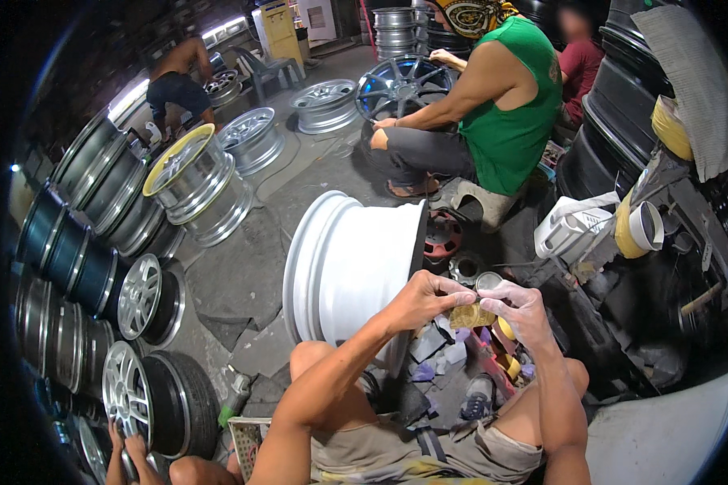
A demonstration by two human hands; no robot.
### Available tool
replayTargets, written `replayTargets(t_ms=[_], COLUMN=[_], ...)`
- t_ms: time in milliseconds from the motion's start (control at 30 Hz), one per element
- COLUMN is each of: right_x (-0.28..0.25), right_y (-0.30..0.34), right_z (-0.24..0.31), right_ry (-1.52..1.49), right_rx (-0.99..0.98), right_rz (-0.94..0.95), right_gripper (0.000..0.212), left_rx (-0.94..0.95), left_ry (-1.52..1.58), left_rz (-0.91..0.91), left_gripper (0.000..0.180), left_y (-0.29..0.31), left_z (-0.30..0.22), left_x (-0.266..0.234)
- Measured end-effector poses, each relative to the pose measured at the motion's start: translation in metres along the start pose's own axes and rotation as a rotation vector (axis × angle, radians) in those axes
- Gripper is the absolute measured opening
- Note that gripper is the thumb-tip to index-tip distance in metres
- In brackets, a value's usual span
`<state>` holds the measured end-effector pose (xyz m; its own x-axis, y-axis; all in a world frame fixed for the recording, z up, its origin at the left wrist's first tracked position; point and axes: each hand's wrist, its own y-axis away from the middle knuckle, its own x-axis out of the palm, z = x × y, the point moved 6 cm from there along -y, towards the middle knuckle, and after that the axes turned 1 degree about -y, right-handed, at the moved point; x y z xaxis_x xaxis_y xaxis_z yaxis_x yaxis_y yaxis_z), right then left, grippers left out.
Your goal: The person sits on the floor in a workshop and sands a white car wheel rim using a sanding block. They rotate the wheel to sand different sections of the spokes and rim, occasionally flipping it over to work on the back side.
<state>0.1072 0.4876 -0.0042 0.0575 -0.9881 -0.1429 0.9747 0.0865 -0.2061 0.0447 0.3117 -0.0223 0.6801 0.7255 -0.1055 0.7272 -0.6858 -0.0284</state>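
together, the left hand (435, 299) and right hand (519, 312) pinched a small yellowish piece (466, 317) between thumbs and fingers, near a broad white wheel rim (362, 260)

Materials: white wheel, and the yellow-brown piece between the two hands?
White wheel: probably metal under paint; even, dull white coating, rim-shaped barrel.

Yellow-brown piece, between left hand and right hand: perhaps abrasive paper; thin, flat, mottled surface, but too small to be sure.
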Motion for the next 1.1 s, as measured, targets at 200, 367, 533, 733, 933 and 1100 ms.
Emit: replayTargets(t_ms=[200,367,533,733,933,1100], right_x=[0.003,0.005,0.005,0.008,0.006,0.004], right_y=[0.001,0.002,0.000,0.001,0.003,0.003], right_z=[0.009,0.020,0.008,0.001,0.003,-0.002], right_ry=[0.105,0.227,0.171,0.144,0.176,0.124], right_rx=[-0.122,-0.228,-0.169,-0.037,0.004,-0.002], right_rz=[-0.051,-0.036,-0.015,-0.007,-0.022,-0.053], right_gripper=[0.013,0.012,0.013,0.017,0.016,0.014], left_rx=[-0.058,-0.317,-0.242,-0.053,-0.011,-0.056], left_ry=[0.074,0.274,0.248,0.077,0.008,0.079], left_rz=[0.034,0.064,0.033,-0.034,0.009,0.042], left_gripper=[0.026,0.029,0.031,0.030,0.031,0.038], left_y=[-0.002,0.002,-0.001,-0.001,-0.002,-0.003], left_z=[0.004,0.029,0.028,0.019,0.014,0.023], left_x=[0.004,0.012,0.010,0.007,0.008,0.014])
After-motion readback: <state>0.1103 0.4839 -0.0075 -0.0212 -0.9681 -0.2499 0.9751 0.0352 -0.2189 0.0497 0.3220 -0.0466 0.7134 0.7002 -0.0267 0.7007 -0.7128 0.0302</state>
